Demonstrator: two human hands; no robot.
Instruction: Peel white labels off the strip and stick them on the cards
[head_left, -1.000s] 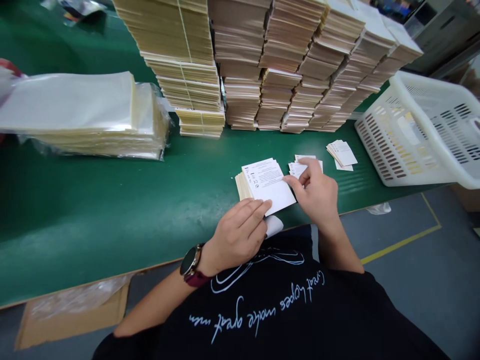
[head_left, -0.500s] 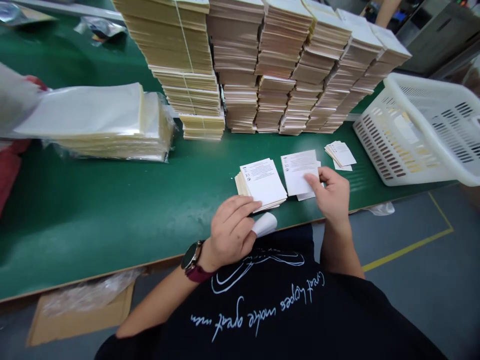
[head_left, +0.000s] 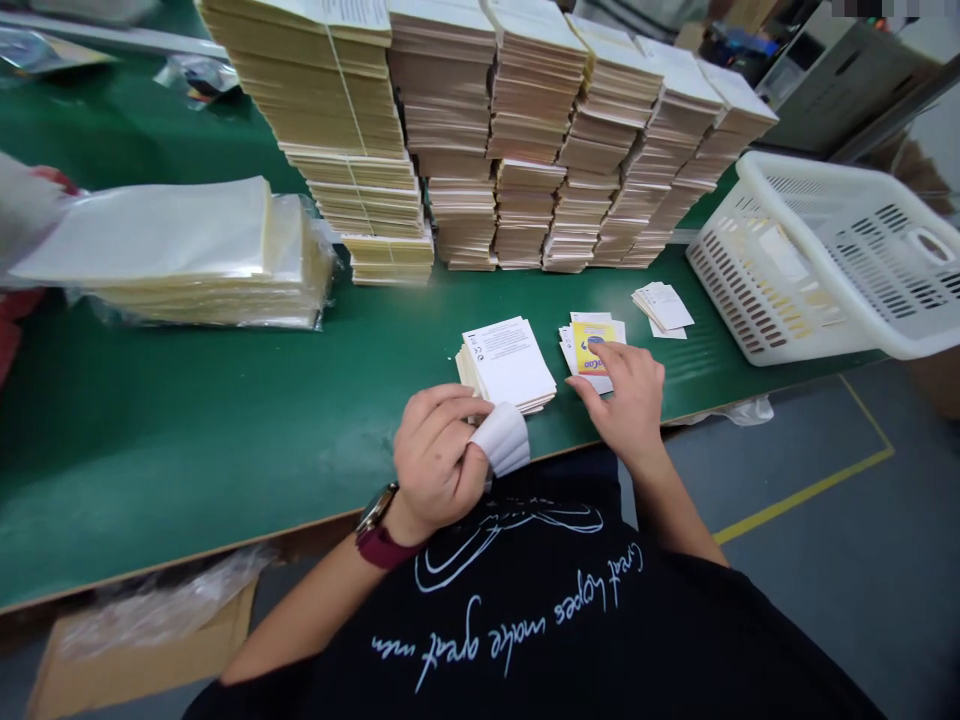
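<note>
Cards (head_left: 592,350), light and thin, slightly springy, lie on the green bench (head_left: 225,450); take them by the edges. Your right hand (head_left: 622,405) rests open on them. Your left hand (head_left: 439,450) curls around a white wrap (head_left: 501,440) beside the stack (head_left: 510,365).

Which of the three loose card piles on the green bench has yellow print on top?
The middle pile, under the right hand; the left pile and the one beside the white basket show white tops.
</note>
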